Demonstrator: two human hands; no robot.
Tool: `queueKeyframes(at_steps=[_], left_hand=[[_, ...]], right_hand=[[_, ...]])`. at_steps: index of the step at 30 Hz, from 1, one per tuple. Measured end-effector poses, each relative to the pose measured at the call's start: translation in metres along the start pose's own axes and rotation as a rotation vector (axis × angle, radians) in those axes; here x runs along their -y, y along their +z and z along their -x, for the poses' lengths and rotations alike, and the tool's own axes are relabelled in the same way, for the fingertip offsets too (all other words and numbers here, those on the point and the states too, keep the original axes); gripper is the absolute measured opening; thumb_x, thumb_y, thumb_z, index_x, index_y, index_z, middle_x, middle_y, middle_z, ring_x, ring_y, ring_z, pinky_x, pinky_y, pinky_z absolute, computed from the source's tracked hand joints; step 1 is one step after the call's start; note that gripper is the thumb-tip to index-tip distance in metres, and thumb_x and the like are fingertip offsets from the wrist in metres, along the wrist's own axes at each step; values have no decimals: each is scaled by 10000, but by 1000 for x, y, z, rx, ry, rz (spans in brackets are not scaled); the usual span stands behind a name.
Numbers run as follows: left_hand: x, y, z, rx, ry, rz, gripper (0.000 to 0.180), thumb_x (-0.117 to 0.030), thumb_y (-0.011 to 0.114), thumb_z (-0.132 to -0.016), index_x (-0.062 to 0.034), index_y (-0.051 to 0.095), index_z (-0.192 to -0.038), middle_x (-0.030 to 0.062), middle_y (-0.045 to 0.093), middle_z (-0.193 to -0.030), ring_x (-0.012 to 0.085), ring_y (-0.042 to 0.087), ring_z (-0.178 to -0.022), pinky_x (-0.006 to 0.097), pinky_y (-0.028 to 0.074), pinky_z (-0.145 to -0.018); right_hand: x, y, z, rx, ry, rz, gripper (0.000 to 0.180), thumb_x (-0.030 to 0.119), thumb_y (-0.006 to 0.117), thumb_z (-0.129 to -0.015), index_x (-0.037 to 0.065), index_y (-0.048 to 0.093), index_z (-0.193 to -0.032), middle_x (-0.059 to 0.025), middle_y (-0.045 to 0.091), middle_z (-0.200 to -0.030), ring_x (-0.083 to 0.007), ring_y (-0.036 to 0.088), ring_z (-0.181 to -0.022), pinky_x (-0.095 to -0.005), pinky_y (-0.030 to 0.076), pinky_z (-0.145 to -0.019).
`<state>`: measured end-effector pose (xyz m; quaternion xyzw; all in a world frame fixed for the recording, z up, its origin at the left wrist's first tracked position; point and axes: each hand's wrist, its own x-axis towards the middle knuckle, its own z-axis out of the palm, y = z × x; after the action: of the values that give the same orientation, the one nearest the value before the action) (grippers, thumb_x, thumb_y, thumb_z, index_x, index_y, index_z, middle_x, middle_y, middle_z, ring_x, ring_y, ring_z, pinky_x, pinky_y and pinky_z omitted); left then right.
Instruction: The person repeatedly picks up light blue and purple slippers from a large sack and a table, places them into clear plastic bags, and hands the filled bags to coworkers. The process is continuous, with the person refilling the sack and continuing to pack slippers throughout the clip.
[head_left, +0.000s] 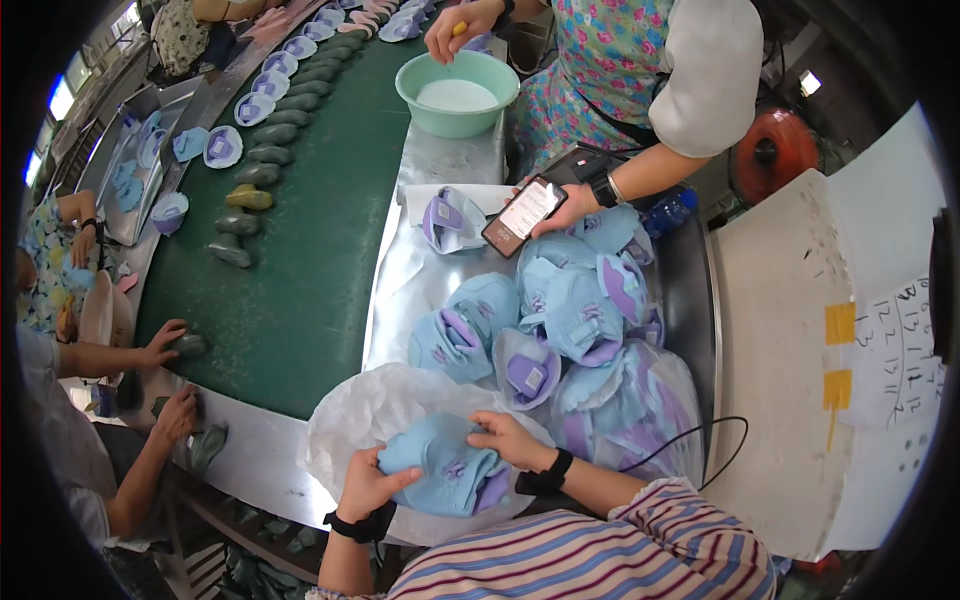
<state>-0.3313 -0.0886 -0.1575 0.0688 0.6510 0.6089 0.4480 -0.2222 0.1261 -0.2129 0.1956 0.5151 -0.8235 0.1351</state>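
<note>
A light blue shoe upper (440, 470) with purple lining and small purple stitching is held low in front of me, over a crumpled white plastic bag (350, 415). My left hand (372, 485) grips its left edge, the thumb lying across the blue fabric. At its upper right edge, my right hand (508, 440) pinches the material between thumb and fingers. Beyond my hands, a pile of similar blue shoe uppers (570, 300) covers the metal table, one with its pale sole side and purple patch (527, 375) facing up.
A clear bag of uppers (640, 410) lies right of my hands. Across the table, a co-worker holds a phone (524, 215) and reaches over a green basin (457, 95). Shoe lasts (270, 155) line the green conveyor belt (300, 260). Another person handles a last (188, 346) at left.
</note>
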Motion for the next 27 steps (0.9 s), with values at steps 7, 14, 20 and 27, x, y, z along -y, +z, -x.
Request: queueKeyframes(at_steps=[7,14,20,27], left_hand=[[-6,-27,-1,-523,311,476,332,-231,602,-831,43,558,-1014,87,609,-939,144,577,-836,291,451,-761],[-15,-56,2,-506,408,591,370,-220,528,-886,48,487,-1138,97,553,-1111,176,537,-996,312,410,-884],[4,-87,-22,-540,332,928,391,-270,544,-878,39,504,-1114,105,562,-1103,200,542,-1001,324,421,-893],[4,-128,-23,-736,517,437,422,-306,595,-847,28,518,-1094,61,582,-1037,124,528,-936,263,407,-824]], right_hand=[[8,2,-14,-80,-158,25,255,173,498,-892,10,457,-1083,-67,535,-1061,-107,527,-934,-212,406,-762],[-33,5,-15,579,-4,1271,496,309,563,-810,43,440,-1210,-160,509,-1182,-325,502,-1057,-391,415,-877],[-29,38,-2,562,-19,1229,456,302,555,-799,42,485,-1167,-157,550,-1124,-313,529,-1018,-382,430,-849],[-33,39,0,563,-3,1331,421,279,539,-807,55,492,-1161,-161,569,-1081,-319,541,-987,-384,436,-832]])
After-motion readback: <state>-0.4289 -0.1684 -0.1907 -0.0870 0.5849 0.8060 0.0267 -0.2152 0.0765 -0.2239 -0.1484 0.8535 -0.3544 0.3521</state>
